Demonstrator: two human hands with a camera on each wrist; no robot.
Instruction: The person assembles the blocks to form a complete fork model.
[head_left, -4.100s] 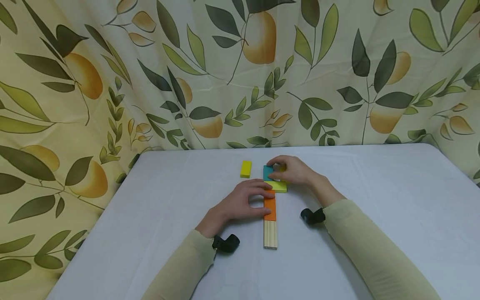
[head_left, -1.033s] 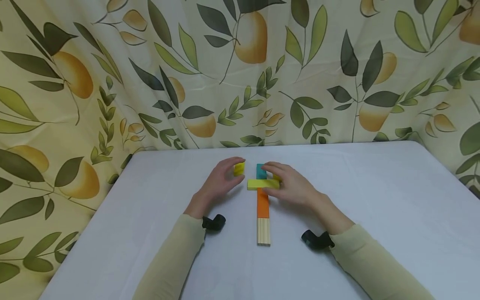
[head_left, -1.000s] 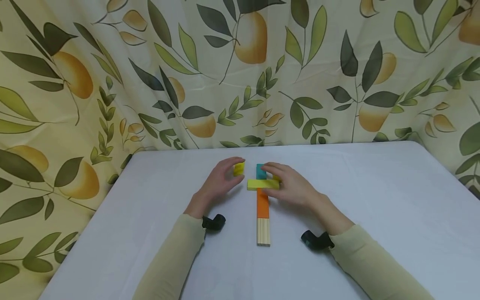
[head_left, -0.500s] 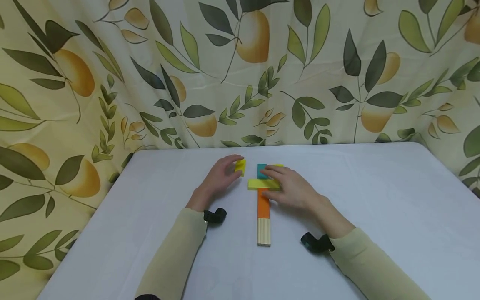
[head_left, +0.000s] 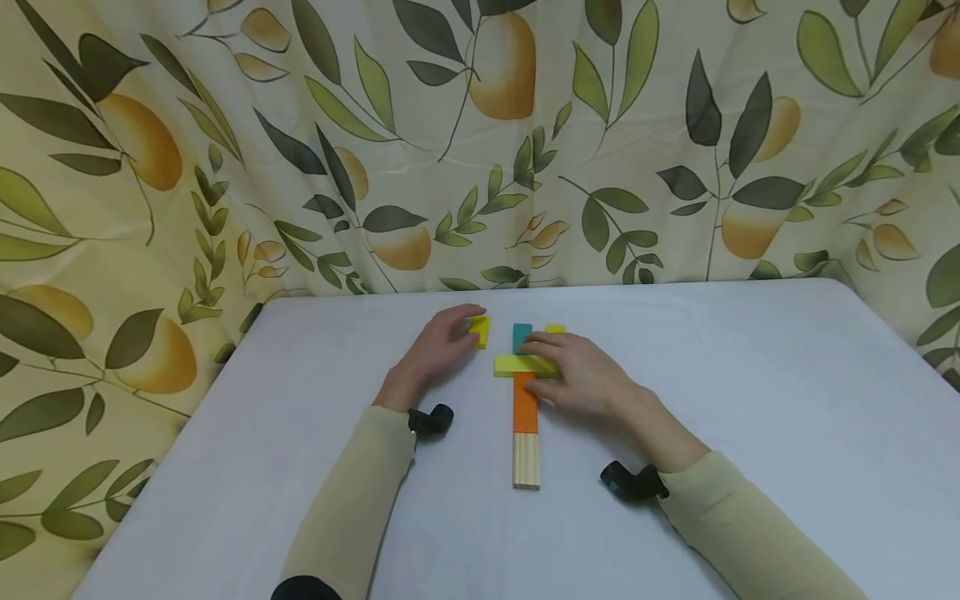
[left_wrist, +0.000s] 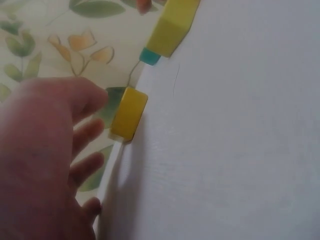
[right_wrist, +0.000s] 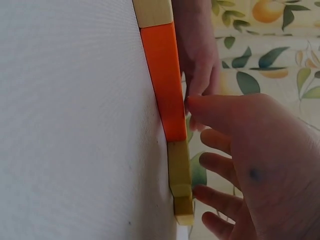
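Observation:
Beside a small yellow block (head_left: 482, 332) hovers my left hand (head_left: 438, 346), thumb and fingers loosely bent. In the left wrist view a gap shows between them and that yellow block (left_wrist: 130, 114). My right hand (head_left: 588, 375) spreads relaxed fingers over the right part of a row of blocks. The row has a teal block (head_left: 521, 335) at the far end, a lime block (head_left: 510, 365) laid crosswise, an orange block (head_left: 525, 408) and a plain wood block (head_left: 527, 461). Another yellow block (head_left: 556, 328) shows partly behind the right fingers. In the right wrist view the thumb tip overlaps the edge of the orange block (right_wrist: 165, 82).
A white cloth covers the table (head_left: 675, 533). Behind it hangs a curtain (head_left: 600, 150) with a leaf and fruit print. A black wrist camera (head_left: 432, 420) sits on the left wrist, another wrist camera (head_left: 632, 482) on the right.
Since the oldest frame my left hand has moved from the orange and lime blocks to the left yellow block. My right hand has lowered slightly, uncovering the top of the right yellow block.

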